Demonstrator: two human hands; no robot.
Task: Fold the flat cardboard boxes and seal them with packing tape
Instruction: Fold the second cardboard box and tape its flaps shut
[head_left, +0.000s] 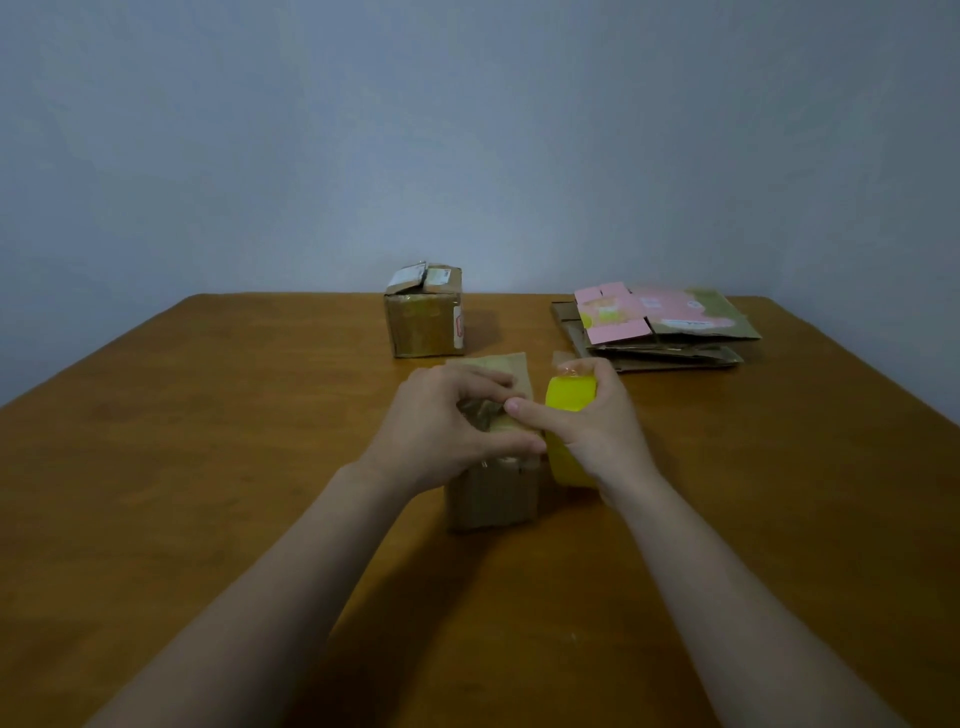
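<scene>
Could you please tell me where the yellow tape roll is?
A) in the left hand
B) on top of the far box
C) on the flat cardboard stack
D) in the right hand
D: the right hand is curled round the tape roll beside the near box.

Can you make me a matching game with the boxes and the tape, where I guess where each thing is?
Things:
1. tape roll
2. small box
3. taped box
4. flat boxes

Places:
a. stacked at the far right of the table
b. in the right hand
c. under the left hand
d. standing alone at the far middle

Pairs: 1-b, 2-c, 3-d, 4-a
</scene>
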